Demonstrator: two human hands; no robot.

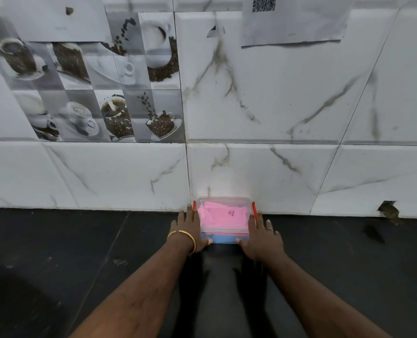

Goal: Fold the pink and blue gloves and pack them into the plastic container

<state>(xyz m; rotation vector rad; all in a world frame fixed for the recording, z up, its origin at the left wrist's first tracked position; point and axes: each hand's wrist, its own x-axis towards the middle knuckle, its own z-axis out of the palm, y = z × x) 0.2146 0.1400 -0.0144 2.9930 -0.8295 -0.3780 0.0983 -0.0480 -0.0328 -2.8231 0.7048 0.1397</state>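
Observation:
A clear plastic container (223, 200) with red side clips stands on the dark counter against the tiled wall. A lid covers it. Inside lies a folded pink glove (223, 215), with a blue glove (223, 239) showing beneath it through the front wall. My left hand (190, 231), with a gold bangle on the wrist, lies flat along the container's left side, thumb at the front corner. My right hand (263, 236) lies flat along the right side, fingers straight, thumb at the other front corner.
The black counter (80, 252) stretches left and right of the container. A white marble-tile wall (275, 106) rises directly behind it, with coffee-print tiles at upper left, a paper sheet with a QR code (293, 19) at the top, and a broken hole (389, 211) at lower right.

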